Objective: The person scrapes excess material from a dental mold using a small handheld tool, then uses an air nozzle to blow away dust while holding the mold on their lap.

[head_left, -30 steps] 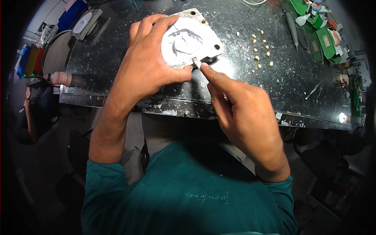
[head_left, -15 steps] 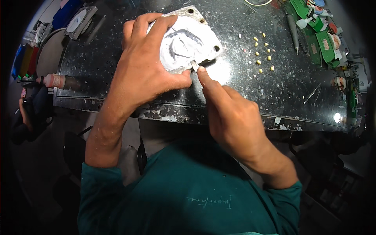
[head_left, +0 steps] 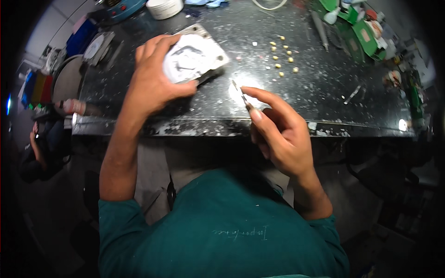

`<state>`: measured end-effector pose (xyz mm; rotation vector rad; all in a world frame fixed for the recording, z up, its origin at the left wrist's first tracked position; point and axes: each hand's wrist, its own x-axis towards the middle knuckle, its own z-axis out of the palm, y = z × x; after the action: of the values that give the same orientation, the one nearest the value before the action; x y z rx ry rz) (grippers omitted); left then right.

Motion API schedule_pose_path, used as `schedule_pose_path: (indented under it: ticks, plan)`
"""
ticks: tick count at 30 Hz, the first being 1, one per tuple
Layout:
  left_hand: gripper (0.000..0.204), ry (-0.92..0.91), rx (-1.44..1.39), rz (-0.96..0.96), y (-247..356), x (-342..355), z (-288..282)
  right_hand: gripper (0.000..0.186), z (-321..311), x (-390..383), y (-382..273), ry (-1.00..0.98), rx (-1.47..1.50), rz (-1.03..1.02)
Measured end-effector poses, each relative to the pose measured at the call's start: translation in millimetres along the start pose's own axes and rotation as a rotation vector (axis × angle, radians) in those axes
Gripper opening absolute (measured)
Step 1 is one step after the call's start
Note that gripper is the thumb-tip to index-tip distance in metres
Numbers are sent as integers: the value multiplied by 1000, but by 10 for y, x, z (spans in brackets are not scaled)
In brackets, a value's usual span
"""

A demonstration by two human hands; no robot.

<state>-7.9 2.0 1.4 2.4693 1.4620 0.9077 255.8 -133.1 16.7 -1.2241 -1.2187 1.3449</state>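
My left hand (head_left: 153, 78) is closed round the left side of a metal dental flask half (head_left: 220, 59) filled with white plaster (head_left: 187, 55). A dark arch-shaped hollow shows in the plaster. The flask is tilted a little over the black worktop, its underside partly in shadow. To its right, my right hand (head_left: 285, 132) pinches a small, thin-bladed knife (head_left: 241, 95) between thumb and fingers. The knife tip points up and left, apart from the flask. Beyond my right hand lie several small yellowish artificial teeth (head_left: 290, 59) in two rough rows.
A pen-like handpiece (head_left: 320, 30) and green boxes (head_left: 368, 41) sit at the far right, with thin metal tweezers (head_left: 352, 94) nearer. A white tub (head_left: 164, 8) stands at the back. Leftward are a pinkish bottle (head_left: 74, 106) and another person (head_left: 41, 148). The worktop's front edge (head_left: 208, 129) runs before me.
The knife has come away from the flask's rim, and my right hand has drawn back and turned. The flask appears lower and further left; the view has shifted, showing more of the table's back.
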Motion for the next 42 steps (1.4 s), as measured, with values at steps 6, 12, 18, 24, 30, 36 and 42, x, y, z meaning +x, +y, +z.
schedule_pose_path:
  ticks: [6, 12, 18, 24, 30, 36, 42]
  plan:
    - [90, -108, -42, -55, -292, -110, -242, 45, -711, -514, 259, 415, -34, -170]
    - [85, -27, 77, -150, -10, -172, -74, 32, -2124, -635, 320, 1070, -1157, 22]
    - [77, 39, 161, -269, 73, -345, -153, 34, -2600, -232, 364, 1004, -1627, -109]
    - [57, 163, 174, -285, 284, -532, -237, 50, -2397, 272, 12, 819, -1232, 270]
    - [19, 576, -316, -3, -178, -397, -385, 17, -2748, 261, 59, 745, -1206, 286]
    - [29, 285, -658, -425, -589, -59, -589, 21, -3162, 185, 434, 733, -1593, 238]
    - [23, 429, 97, 85, -853, 312, -170, 28, -2927, 104, 444, 996, -965, -215]
